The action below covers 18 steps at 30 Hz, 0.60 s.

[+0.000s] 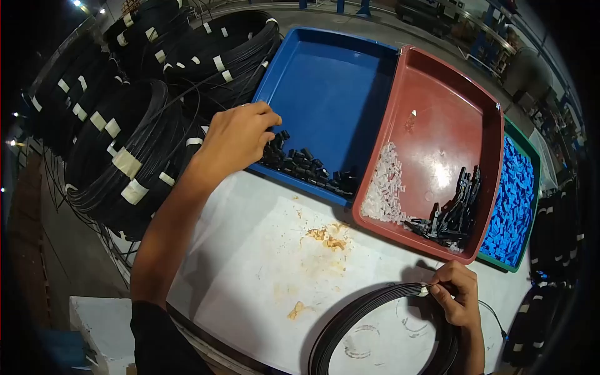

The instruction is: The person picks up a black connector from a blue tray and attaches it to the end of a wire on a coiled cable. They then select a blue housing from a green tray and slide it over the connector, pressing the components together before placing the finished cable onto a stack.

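Note:
My left hand [240, 134] is over the left edge of the blue tray [344, 69], its fingers bent and a little apart, with nothing visible between them. Just beside its fingertips lie many small black plastic connectors [303, 164], heaped along the tray's near side. My right hand [459, 292] grips a coil of thin black cable [350, 311] at a white tape wrap, thumb against fingers. The coil rests on the white tabletop [250, 269] and runs out of view at the bottom. A loose cable end with a small blue tip [504, 336] sticks out to the right.
A red tray [437, 94] holds small clear-white pieces [384, 187] and longer black parts [451, 215]. Beyond it, a green tray [536, 162] is filled with blue pieces [512, 203]. Taped black cable coils [119, 150] are stacked at the left. More coils [544, 294] hang at the right.

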Each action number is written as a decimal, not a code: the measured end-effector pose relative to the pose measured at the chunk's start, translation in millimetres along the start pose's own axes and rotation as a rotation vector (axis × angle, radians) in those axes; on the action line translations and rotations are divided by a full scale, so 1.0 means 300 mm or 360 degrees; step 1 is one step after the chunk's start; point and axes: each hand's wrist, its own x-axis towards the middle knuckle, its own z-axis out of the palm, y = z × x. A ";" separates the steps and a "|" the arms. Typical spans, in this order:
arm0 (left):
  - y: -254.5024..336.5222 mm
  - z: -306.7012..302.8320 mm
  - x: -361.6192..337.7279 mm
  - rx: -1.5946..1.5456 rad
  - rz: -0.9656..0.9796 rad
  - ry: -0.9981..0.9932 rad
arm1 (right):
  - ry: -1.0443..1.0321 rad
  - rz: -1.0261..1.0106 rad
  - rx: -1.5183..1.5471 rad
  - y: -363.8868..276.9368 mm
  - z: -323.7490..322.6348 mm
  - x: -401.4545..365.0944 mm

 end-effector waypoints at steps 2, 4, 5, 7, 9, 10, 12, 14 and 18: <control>-0.002 0.026 0.004 0.0009 0.0035 0.0023 | 0.0025 -0.0065 0.0001 0.001 0.001 0.003; -0.003 0.045 0.009 -0.0007 -0.0002 0.0002 | 0.0034 -0.0079 0.0003 0.000 0.004 0.007; 0.000 0.050 0.013 -0.0024 -0.0038 -0.0029 | 0.0042 -0.0086 0.0010 -0.002 0.004 0.007; 0.000 0.052 0.014 -0.0113 -0.0088 -0.0039 | 0.0037 -0.0069 -0.0004 -0.008 0.004 0.007; 0.009 0.061 0.019 -0.0206 -0.0134 -0.0054 | 0.0033 -0.0045 -0.0017 -0.013 0.000 0.005; 0.014 0.065 0.017 -0.0299 -0.0169 -0.0066 | 0.0029 -0.0059 -0.0012 -0.014 0.000 0.006; 0.018 0.075 0.009 -0.0384 -0.0203 -0.0074 | 0.0029 -0.0080 -0.0003 -0.012 0.001 0.006; 0.023 0.095 0.001 -0.0345 -0.0105 0.0146 | 0.0030 -0.0129 -0.0015 -0.005 0.002 0.004; 0.029 0.108 0.000 -0.0260 0.0138 0.0219 | 0.0034 -0.0183 -0.0058 0.000 0.002 -0.001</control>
